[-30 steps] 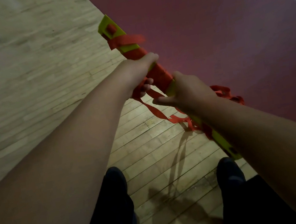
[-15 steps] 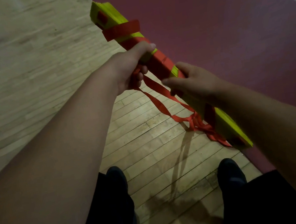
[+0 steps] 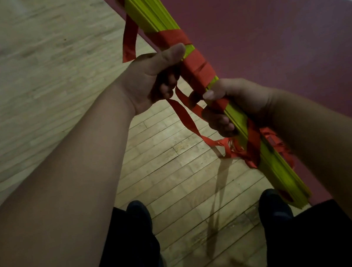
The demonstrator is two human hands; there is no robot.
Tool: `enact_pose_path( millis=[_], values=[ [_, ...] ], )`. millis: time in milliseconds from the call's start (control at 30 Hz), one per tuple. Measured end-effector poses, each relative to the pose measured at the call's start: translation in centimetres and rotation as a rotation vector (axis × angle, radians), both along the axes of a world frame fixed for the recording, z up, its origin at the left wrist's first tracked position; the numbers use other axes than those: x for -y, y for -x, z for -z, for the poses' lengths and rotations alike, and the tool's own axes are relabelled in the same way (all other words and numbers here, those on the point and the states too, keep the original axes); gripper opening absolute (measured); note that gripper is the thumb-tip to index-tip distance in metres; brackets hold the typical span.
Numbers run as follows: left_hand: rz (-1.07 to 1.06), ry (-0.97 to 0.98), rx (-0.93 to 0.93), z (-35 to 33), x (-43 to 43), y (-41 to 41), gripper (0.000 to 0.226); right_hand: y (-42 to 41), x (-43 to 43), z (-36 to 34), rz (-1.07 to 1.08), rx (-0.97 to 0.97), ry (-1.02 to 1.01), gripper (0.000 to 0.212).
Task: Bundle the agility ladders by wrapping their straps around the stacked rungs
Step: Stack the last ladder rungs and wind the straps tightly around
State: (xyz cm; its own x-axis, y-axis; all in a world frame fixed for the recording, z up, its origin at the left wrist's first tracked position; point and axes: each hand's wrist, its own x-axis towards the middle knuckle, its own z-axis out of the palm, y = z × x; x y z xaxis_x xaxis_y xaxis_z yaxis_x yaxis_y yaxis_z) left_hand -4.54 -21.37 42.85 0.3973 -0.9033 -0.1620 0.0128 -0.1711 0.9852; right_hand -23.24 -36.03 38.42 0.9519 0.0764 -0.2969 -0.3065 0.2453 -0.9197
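The stacked rungs [image 3: 241,123] are held in the air in front of the person, above the line where the wooden floor [image 3: 27,91] meets the maroon floor [image 3: 284,53]. The left hand [image 3: 153,77] is curled round the stack beside the wound section, thumb laid along its top. The right hand [image 3: 239,103] is curled round it lower down, thumb pinning a turn of the red strap [image 3: 197,70] against the rungs. Slack looks the likeliest trouble: a loose tail [image 3: 188,120] sags between the hands, and the tangle [image 3: 251,151] below the right hand could snag or knot when drawn through. If either grip eases, the turns may slide and the rungs fan apart. The stack's long axis runs diagonally, near end low by the right shoe [image 3: 273,208], far end pointing up and away past the top edge.
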Motion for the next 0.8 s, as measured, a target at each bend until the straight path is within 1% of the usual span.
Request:
enact_pose_path(
  millis=[100,200,333,400,533,700,800],
  values=[
    [-0.025,0.039,-0.021,0.4,0.3,0.3,0.037,-0.1,-0.1,0.1,0.018,0.008,0.023,0.057],
    [0.003,0.074,-0.043,0.8,0.3,0.2,0.040,-0.2,-0.2,0.2,0.016,0.009,0.045,0.053],
    [0.010,0.060,-0.020,0.8,0.3,-0.1,0.030,-0.3,-0.2,0.0,0.063,-0.009,0.112,0.046],
    [0.029,0.030,0.015,0.7,0.2,-0.5,0.031,-0.3,-0.3,-0.1,0.121,-0.029,0.168,0.040],
    [0.011,-0.088,0.095,0.5,0.2,-1.3,0.036,-0.3,-0.8,-0.3,0.252,-0.080,0.381,0.028],
    [-0.034,-0.215,0.139,1.5,0.5,-1.7,0.026,-1.0,-0.8,1.2,0.365,-0.147,0.688,0.028],
    [-0.017,-0.276,0.126,1.4,0.5,-1.0,0.038,-1.4,-0.9,2.0,0.376,-0.188,0.797,0.042]
  ],
)
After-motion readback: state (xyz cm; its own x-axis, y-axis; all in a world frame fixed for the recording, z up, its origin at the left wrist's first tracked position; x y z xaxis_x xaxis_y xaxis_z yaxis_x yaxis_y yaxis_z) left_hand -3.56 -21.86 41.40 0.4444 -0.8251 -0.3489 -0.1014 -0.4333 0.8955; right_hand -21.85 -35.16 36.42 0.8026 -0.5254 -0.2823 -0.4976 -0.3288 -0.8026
